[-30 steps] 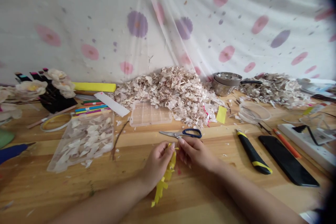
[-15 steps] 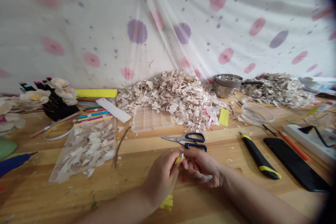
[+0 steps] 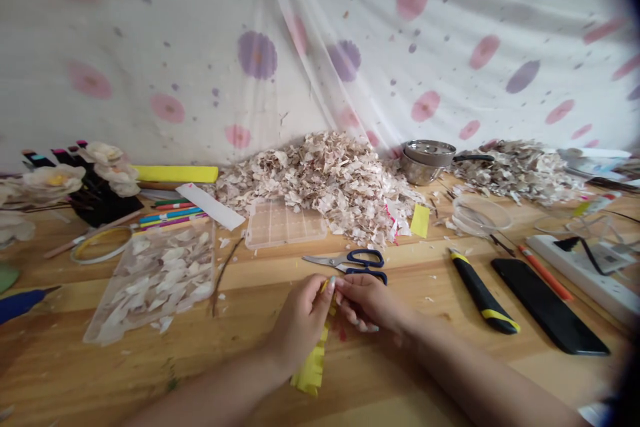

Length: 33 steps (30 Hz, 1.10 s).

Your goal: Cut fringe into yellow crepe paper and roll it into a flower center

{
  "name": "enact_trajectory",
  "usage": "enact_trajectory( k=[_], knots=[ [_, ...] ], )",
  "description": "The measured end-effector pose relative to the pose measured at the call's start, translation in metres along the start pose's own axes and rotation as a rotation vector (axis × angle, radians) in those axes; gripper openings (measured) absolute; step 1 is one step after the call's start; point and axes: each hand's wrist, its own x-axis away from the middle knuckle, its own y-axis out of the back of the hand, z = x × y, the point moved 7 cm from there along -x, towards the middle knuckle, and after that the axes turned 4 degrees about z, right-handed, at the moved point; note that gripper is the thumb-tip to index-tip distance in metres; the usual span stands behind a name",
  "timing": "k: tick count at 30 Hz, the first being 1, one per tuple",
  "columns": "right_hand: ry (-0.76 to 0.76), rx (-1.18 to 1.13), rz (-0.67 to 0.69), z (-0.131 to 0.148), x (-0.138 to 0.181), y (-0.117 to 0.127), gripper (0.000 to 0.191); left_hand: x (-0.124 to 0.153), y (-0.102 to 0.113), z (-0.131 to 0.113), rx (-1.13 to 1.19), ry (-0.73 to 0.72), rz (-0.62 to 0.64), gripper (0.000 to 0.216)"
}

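Observation:
A fringed yellow paper strip (image 3: 311,368) hangs down from between my two hands, its cut lower end showing below my left wrist. My left hand (image 3: 306,312) is closed on the strip's upper part, thumb and finger pinched together. Against it, my right hand (image 3: 367,300) pinches at the same top end, with its other fingers curled in; what lies exactly between the fingertips is mostly hidden. Just beyond the hands lie scissors (image 3: 345,261) with dark blue handles, the blades pointing left.
Behind stands a big heap of pale flakes (image 3: 330,180). To the left are a clear tray of petals (image 3: 165,273) and a brown stick (image 3: 227,277). A utility knife (image 3: 484,293), a black phone (image 3: 547,307) and a power strip (image 3: 590,273) lie right. A glue gun's tip (image 3: 25,303) enters at left.
Both hands have shifted slightly up and left in view, along with the whole scene. More of the yellow strip now shows below my left hand, and my right fingers have curled in more.

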Motion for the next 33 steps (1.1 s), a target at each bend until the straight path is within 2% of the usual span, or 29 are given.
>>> enact_trajectory(
  k=[2, 5, 8, 11, 15, 20, 21, 23, 25, 27, 29, 31, 33],
  knots=[
    [0.108, 0.182, -0.094, 0.001, -0.003, 0.004, 0.034, -0.002, -0.002, 0.005, 0.146, 0.061, 0.023, 0.031],
    [0.413, 0.500, -0.258, 0.016, 0.003, 0.007, 0.032, -0.004, -0.004, 0.008, 0.302, 0.126, 0.018, 0.035],
    [0.604, 0.797, -0.330, 0.029, 0.014, 0.002, 0.028, -0.004, -0.006, 0.012, 0.467, 0.198, -0.010, 0.038],
    [0.700, 0.979, -0.341, 0.038, 0.021, -0.004, 0.024, -0.004, -0.007, 0.015, 0.593, 0.255, -0.037, 0.038],
    [0.791, 1.121, -0.353, 0.047, 0.026, -0.007, 0.021, -0.006, -0.007, 0.016, 0.629, 0.270, -0.047, 0.038],
    [0.963, 1.427, -0.235, 0.057, 0.036, -0.016, 0.022, -0.010, -0.006, 0.017, 0.619, 0.265, -0.041, 0.041],
    [0.951, 1.445, -0.209, 0.058, 0.036, -0.015, 0.023, -0.009, -0.006, 0.017, 0.606, 0.257, -0.043, 0.041],
    [0.880, 1.322, -0.185, 0.060, 0.034, -0.009, 0.021, -0.008, -0.005, 0.017, 0.578, 0.240, -0.046, 0.040],
    [0.689, 1.009, -0.167, 0.054, 0.023, 0.003, 0.029, -0.004, -0.004, 0.015, 0.513, 0.201, -0.055, 0.037],
    [0.381, 0.560, -0.133, 0.033, 0.007, 0.015, 0.046, 0.000, -0.002, 0.008, 0.390, 0.126, -0.053, 0.032],
    [0.054, 0.190, -0.031, 0.005, -0.003, 0.011, 0.059, 0.002, -0.003, 0.001, 0.279, 0.044, -0.028, 0.029],
    [-0.088, -0.042, 0.026, -0.006, -0.004, 0.004, 0.057, 0.003, -0.003, -0.003, 0.222, -0.001, -0.008, 0.028],
    [-0.144, -0.203, 0.087, -0.008, -0.002, -0.003, 0.051, 0.003, -0.001, -0.005, 0.163, -0.022, -0.018, 0.027]
  ],
)
